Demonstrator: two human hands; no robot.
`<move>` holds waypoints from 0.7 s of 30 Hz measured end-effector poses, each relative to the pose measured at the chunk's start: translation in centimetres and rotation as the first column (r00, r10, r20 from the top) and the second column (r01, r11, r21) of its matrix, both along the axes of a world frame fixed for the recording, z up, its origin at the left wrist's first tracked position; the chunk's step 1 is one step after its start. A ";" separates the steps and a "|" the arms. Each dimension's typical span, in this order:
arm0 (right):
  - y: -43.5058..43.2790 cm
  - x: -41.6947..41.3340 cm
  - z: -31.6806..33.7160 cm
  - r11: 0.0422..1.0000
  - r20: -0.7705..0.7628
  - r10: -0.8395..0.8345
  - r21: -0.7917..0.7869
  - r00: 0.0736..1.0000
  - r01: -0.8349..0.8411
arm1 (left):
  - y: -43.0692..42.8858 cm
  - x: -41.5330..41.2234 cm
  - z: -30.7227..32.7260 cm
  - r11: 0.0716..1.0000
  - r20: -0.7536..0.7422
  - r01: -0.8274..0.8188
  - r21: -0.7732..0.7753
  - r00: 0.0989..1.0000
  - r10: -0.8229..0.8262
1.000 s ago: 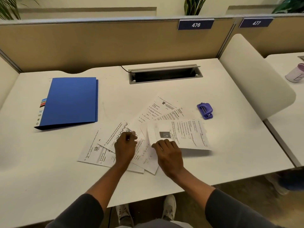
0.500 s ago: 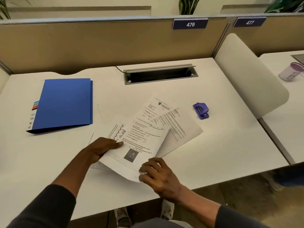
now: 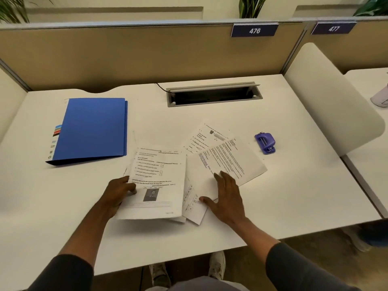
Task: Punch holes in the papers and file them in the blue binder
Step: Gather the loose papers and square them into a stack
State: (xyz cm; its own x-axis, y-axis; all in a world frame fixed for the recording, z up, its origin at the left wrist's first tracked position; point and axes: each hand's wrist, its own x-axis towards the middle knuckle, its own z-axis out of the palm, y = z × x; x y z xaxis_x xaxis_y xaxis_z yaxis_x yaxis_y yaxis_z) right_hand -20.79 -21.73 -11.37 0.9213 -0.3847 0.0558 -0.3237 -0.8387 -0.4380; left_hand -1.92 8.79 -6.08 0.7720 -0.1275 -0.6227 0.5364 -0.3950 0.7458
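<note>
Several printed papers lie fanned out in the middle of the white desk (image 3: 294, 196). My left hand (image 3: 118, 193) grips the left edge of a small stack of papers (image 3: 159, 185) topped by a sheet with a portrait photo. My right hand (image 3: 225, 196) lies flat, fingers spread, on a loose text sheet (image 3: 231, 162) to the right. Another sheet (image 3: 206, 137) pokes out behind. The closed blue binder (image 3: 92, 129) lies at the back left. A small purple hole punch (image 3: 265, 142) sits to the right of the papers.
A grey cable tray (image 3: 214, 95) is sunk into the desk at the back. A tan partition (image 3: 147, 55) closes the far side and a white divider (image 3: 327, 97) the right. My shoes show under the front edge.
The left hand has squared the portrait sheet onto a stack at the left. The right hand let go of that sheet and moved right, flat onto the loose text sheet.
</note>
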 end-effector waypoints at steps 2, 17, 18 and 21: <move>-0.3 0.3 -0.5 0.999 -0.055 0.029 -0.039 0.998 -0.031 | 0.7 0.2 -0.1 0.999 0.031 -0.035 0.011 0.999 0.035; -1.0 1.8 2.5 0.972 0.355 0.068 0.185 0.932 -0.141 | 1.6 -1.2 -1.4 0.998 0.072 0.044 0.035 0.996 -0.046; -0.5 1.9 2.9 0.950 0.360 0.161 0.195 0.919 -0.242 | 1.3 -1.4 -1.5 0.999 0.070 0.045 0.027 0.996 -0.047; 1.4 1.6 3.0 0.864 0.288 0.401 0.199 0.870 -0.463 | 0.3 -2.3 -1.0 0.999 0.051 -0.005 -0.044 0.999 0.007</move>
State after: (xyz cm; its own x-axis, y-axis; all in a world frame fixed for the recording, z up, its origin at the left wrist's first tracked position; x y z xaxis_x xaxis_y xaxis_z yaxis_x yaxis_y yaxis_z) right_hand -19.20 -20.37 -8.34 0.9704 0.0199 0.2408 0.1811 -0.7198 -0.6702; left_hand -4.24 9.11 -7.12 0.8033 -0.1495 -0.5765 0.4995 -0.3580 0.7889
